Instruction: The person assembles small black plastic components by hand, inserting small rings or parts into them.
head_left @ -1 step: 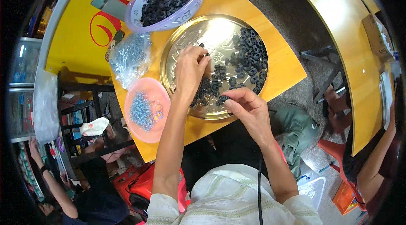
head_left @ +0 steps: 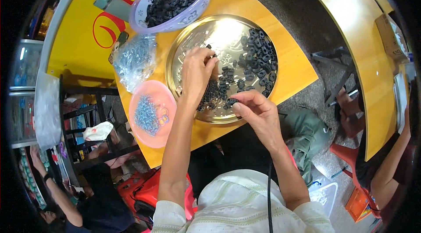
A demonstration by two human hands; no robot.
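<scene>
A round, gold-coloured metal tray [head_left: 188, 38] holds many small black plastic parts [head_left: 258, 53], mostly along its right side and near edge. Over the tray's left half, my left hand [head_left: 196, 68] is closed, with a small black part [head_left: 208, 46] at its fingertips. At the near right edge my right hand [head_left: 262, 117] pinches another small black part [head_left: 232, 101] between thumb and index finger. Both parts are partly covered by fingers, so their exact kind is unclear. Left of my left forearm sits a pink dish [head_left: 169, 97] with small blue, shiny pieces [head_left: 146, 117] and a few rings.
Behind the tray stands a lavender bowl [head_left: 137, 16] heaped with black parts. A clear plastic bag [head_left: 136, 60] and a bottle [head_left: 113, 7] are on the left. The yellow table [head_left: 298, 64] ends at a corner on the right. Other people [head_left: 98, 198] are nearby.
</scene>
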